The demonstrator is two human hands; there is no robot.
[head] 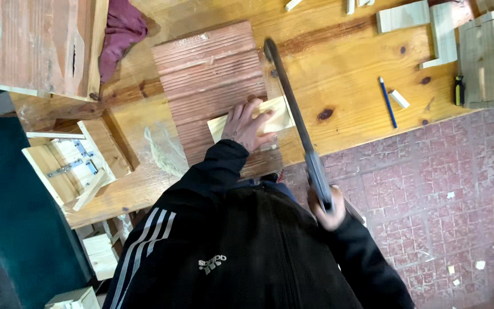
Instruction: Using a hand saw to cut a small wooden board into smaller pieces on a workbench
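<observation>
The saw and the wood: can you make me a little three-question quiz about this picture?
1. True or false: the left hand presses flat on the pale wood block.
2. Which hand grips the saw handle?
3. The blue pencil lies: A) on the workbench, B) on the tiled floor.

Key: 1 true. 2 the right hand. 3 A.

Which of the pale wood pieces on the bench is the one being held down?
The pale wooden block on the reddish grooved board, pressed under the left hand beside the saw blade; the others lie untouched at the far right.
</observation>
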